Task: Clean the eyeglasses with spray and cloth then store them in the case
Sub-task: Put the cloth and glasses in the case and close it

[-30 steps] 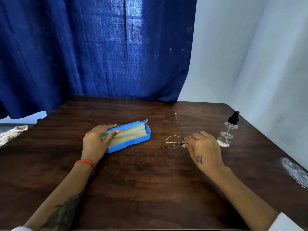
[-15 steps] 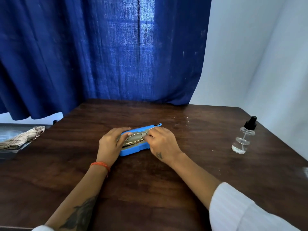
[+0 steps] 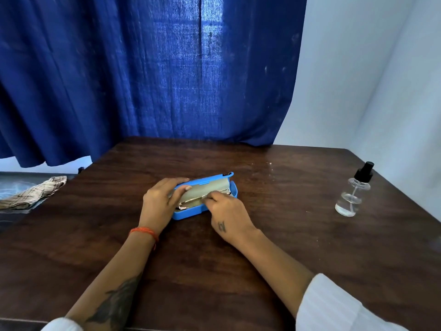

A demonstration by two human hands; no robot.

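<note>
An open blue eyeglass case (image 3: 235, 192) lies mid-table, lined with a pale cloth (image 3: 200, 193). The folded thin-framed eyeglasses (image 3: 191, 203) lie inside along its near side. My left hand (image 3: 160, 201) grips the case's left end, thumb on the far rim. My right hand (image 3: 225, 215) is at the near edge of the case, its fingertips pinching the glasses' frame. A clear spray bottle (image 3: 353, 193) with a black top stands at the right.
The dark wooden table (image 3: 214, 271) has its far edge against a blue curtain (image 3: 155, 80). A checked cloth (image 3: 33, 192) lies on a lower surface to the left, off the table. A white wall is on the right.
My right hand carried the eyeglasses from the table beside the bottle leftward into the case. My left hand stayed on the case. The camera view shifted left.
</note>
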